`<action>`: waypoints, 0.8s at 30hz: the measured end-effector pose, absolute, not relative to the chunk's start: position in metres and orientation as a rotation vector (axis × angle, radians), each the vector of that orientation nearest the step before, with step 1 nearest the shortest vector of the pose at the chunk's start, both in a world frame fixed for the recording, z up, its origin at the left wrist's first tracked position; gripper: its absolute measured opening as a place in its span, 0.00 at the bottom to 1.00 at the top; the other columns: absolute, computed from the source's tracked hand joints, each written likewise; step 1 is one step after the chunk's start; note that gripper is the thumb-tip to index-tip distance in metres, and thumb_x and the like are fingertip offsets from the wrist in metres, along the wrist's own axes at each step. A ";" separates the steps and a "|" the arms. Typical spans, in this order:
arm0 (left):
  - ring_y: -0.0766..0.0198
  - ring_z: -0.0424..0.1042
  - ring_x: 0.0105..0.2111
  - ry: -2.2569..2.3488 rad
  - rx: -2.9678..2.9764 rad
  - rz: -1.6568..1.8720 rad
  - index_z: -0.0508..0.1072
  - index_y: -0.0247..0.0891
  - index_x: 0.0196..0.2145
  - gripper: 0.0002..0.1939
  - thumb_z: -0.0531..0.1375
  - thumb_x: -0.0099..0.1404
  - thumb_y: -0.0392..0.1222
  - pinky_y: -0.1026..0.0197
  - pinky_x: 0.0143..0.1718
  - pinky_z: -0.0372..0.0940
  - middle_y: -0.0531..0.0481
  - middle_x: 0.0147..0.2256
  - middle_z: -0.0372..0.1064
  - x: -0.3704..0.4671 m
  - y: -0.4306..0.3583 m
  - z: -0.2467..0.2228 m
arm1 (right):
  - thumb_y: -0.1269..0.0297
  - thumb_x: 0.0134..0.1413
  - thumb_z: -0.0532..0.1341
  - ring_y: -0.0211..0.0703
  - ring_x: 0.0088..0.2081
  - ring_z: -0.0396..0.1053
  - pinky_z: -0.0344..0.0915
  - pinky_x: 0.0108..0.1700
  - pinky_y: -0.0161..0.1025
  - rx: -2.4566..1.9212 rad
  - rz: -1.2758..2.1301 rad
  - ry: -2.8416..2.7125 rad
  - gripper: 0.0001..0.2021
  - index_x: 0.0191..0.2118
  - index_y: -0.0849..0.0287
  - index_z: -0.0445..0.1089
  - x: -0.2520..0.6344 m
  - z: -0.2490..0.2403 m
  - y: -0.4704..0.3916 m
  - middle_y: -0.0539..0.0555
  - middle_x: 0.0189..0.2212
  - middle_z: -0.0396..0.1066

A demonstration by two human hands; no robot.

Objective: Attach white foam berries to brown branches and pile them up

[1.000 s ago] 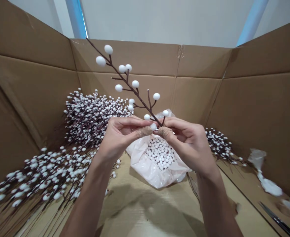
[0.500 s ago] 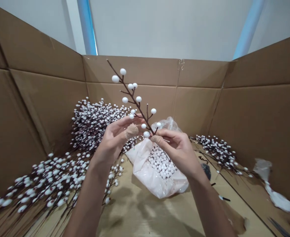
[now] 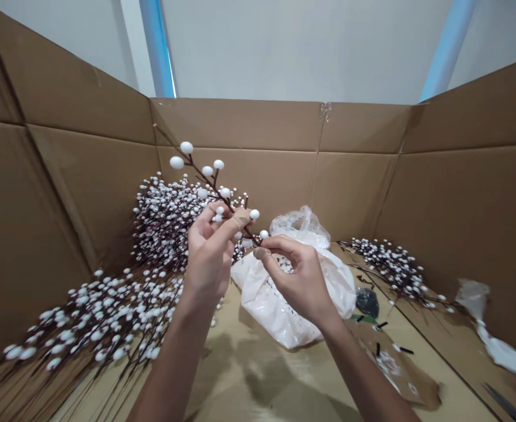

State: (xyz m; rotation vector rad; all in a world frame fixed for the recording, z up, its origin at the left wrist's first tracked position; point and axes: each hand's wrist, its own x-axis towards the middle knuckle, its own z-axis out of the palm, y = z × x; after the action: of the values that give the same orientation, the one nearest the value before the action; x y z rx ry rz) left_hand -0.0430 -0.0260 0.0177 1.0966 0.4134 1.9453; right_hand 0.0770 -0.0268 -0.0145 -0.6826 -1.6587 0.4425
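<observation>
A brown artificial berry branch [image 3: 217,189] with white berries slants up to the left between my hands. My left hand [image 3: 214,246] is closed on the middle of its stem, thumb and fingers pinching it. At the branch's lower end, the fingertips of my right hand [image 3: 294,272] pinch near the stem; whether a loose berry is also between them is hidden. Tan tape wraps my thumbs. Beneath the right hand lies an open white plastic bag [image 3: 267,308], its loose white berries partly hidden by that hand.
Finished-looking berry branches [image 3: 165,217] are heaped at the back left, with more branches [image 3: 95,328] in front. A smaller bunch [image 3: 390,264] lies right. Near it are a black packet [image 3: 367,302], brown paper [image 3: 399,363] and scissors [image 3: 502,401]. Cardboard walls [image 3: 240,129] surround the table.
The branch has moved left and down and tilted further over. My left hand has gone from being beside the stem to gripping it. My right hand has shifted slightly left and down.
</observation>
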 end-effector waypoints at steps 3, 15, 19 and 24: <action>0.71 0.70 0.25 0.429 1.058 1.971 0.66 0.37 0.24 0.14 0.68 0.42 0.31 0.68 0.30 0.65 0.57 0.24 0.68 -0.041 -0.026 0.019 | 0.73 0.50 0.59 0.38 0.32 0.71 0.66 0.36 0.35 -0.666 0.358 -1.672 0.05 0.30 0.62 0.73 0.073 -0.018 -0.027 0.52 0.29 0.74; 0.67 0.71 0.34 0.456 1.149 1.814 0.70 0.44 0.28 0.14 0.67 0.46 0.29 0.67 0.35 0.64 0.59 0.27 0.70 -0.054 -0.029 0.021 | 0.59 0.53 0.60 0.40 0.38 0.71 0.66 0.41 0.37 -0.761 0.962 -1.987 0.11 0.39 0.60 0.73 0.127 0.000 -0.021 0.54 0.36 0.74; 0.68 0.71 0.32 0.411 1.132 1.768 0.71 0.41 0.30 0.15 0.67 0.45 0.28 0.66 0.35 0.64 0.58 0.29 0.71 -0.052 -0.030 0.022 | 0.63 0.53 0.58 0.38 0.30 0.68 0.63 0.33 0.35 -0.998 0.844 -2.031 0.09 0.32 0.63 0.73 0.138 -0.031 0.009 0.53 0.29 0.72; 0.71 0.70 0.26 0.378 1.188 1.712 0.71 0.37 0.32 0.15 0.66 0.45 0.28 0.68 0.30 0.64 0.56 0.26 0.71 -0.049 -0.032 0.021 | 0.75 0.43 0.57 0.36 0.24 0.63 0.55 0.26 0.32 -1.359 0.740 -2.130 0.07 0.21 0.64 0.71 0.132 -0.090 0.053 0.49 0.19 0.69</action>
State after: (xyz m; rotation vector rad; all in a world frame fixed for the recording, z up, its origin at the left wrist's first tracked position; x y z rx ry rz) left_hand -0.0493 -0.0323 0.0211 1.1881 0.3784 1.7122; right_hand 0.1320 0.0533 -0.0896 -1.3587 -2.1300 0.7399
